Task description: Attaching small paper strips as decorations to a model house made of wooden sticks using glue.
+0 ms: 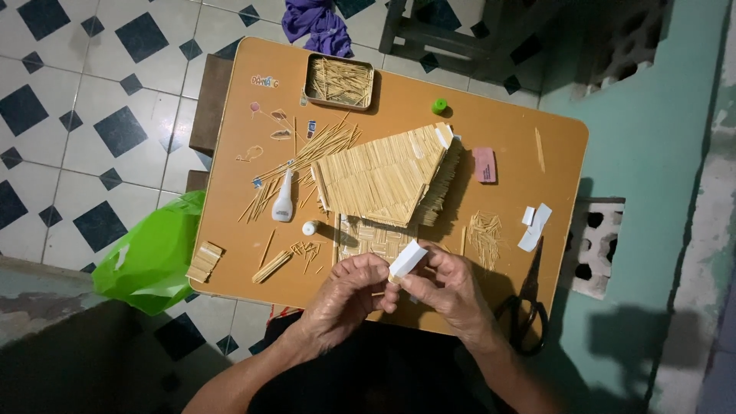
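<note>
Both my hands meet over the near edge of a small orange table (506,123). My left hand (346,295) and my right hand (452,287) pinch a small white paper strip (407,258) and thin wooden sticks between their fingertips. Just beyond them stands a model house (383,184) made of toothpicks, with a sloped roof and a woven wall panel. A white glue bottle (284,196) lies left of the house, its white cap (310,228) beside it.
A metal tin (340,81) of toothpicks sits at the far edge, near a green cap (438,106). Loose toothpicks (484,234), a pink eraser (484,164), paper scraps (534,225) and black scissors (526,307) lie right. A green plastic bag (153,257) hangs off the left.
</note>
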